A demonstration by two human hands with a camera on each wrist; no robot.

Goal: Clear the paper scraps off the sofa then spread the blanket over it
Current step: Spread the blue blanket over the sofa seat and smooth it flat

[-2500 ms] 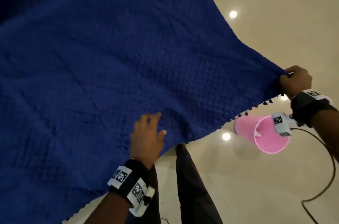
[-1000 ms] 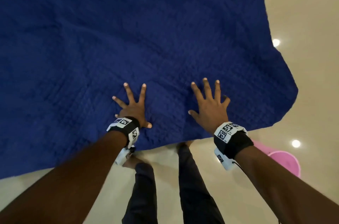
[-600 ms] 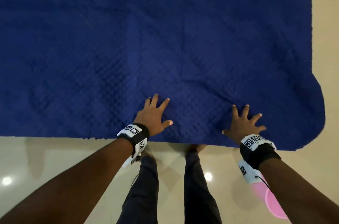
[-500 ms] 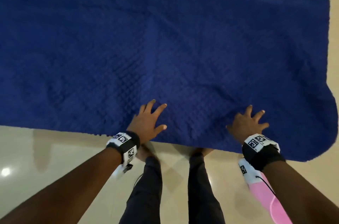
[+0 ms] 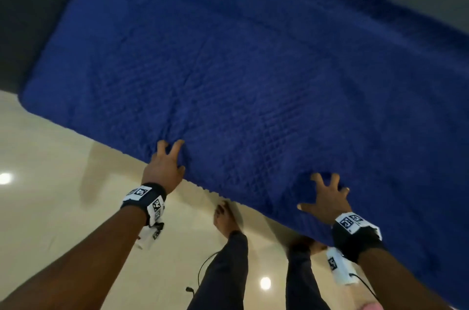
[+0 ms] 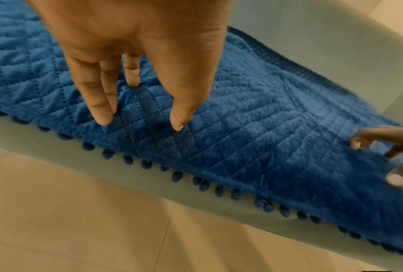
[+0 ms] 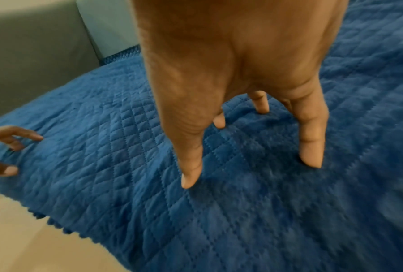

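Observation:
A dark blue quilted blanket (image 5: 253,68) with a pom-pom fringe lies spread over the grey sofa (image 6: 312,46), covering its seat. My left hand (image 5: 165,162) presses on the blanket near its front edge, fingers straight and spread (image 6: 135,103). My right hand (image 5: 327,195) presses on it further right, also with spread straight fingers (image 7: 249,147). Each wrist view shows the other hand's fingertips at its edge. No paper scraps are in view.
Beige glossy floor tiles (image 5: 50,182) run along the sofa's front. My legs in dark trousers (image 5: 223,271) and bare feet stand against the sofa. A bit of a pink bin (image 5: 449,306) shows at the bottom right. A dark cable (image 5: 203,269) lies on the floor.
The view has tilted and the blanket's left corner has come into sight. Both hands stay flat on the blanket near its front edge, fingers spread, the fabric bunching a little under them.

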